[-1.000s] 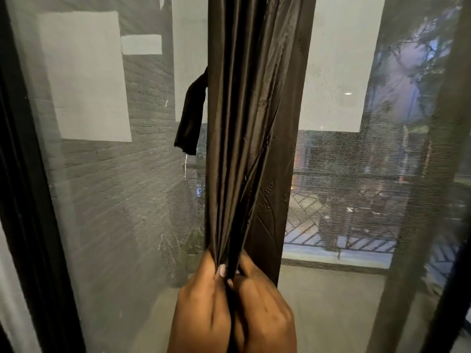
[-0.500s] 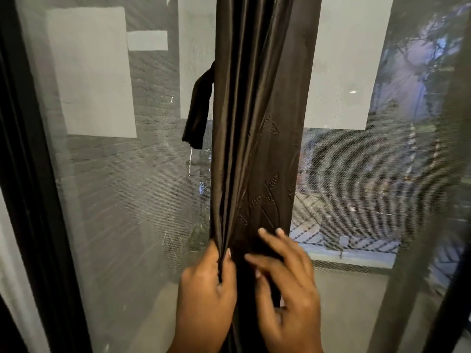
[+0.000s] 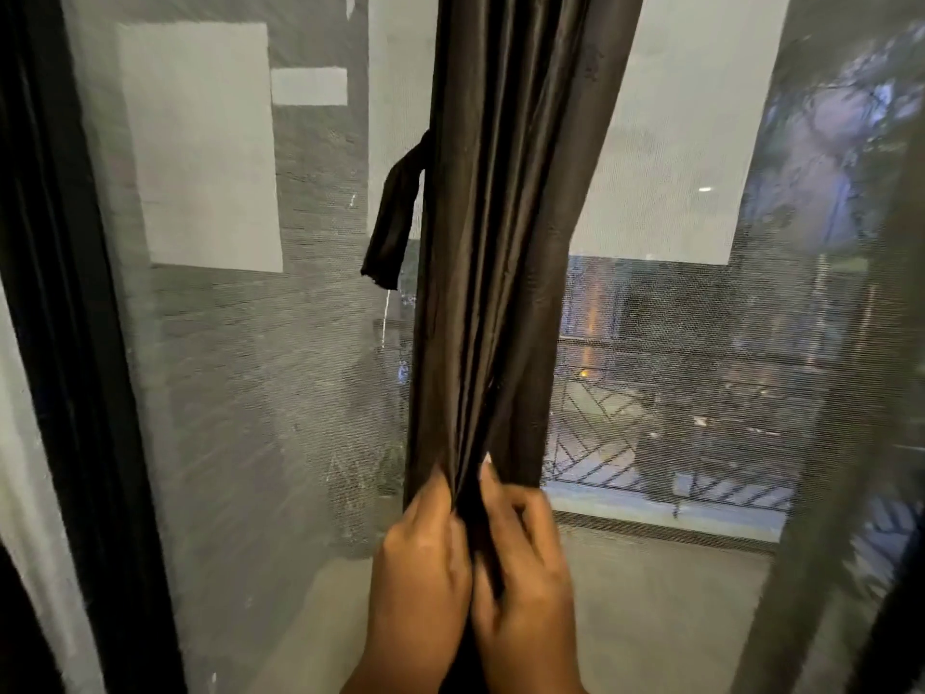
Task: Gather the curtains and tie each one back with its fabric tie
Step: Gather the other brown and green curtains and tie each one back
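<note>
Right now I'm in the gathering step: my left hand [image 3: 425,558] and right hand [image 3: 525,553] both have their fingers clamped on the dark curtain [image 3: 495,242], bunched at mid-window. The fabric tie [image 3: 393,227] hangs loose just left of it; next, I judge, one hand must reach up for it.

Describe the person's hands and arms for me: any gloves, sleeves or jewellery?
Both the left hand and the right hand are bare, with no gloves. No rings, watch or bracelet show on the parts in view. The wrists and the short stretch of forearm above the frame's bottom edge carry no sleeves. One long, pale nail shows on the right hand's fingers.
</note>
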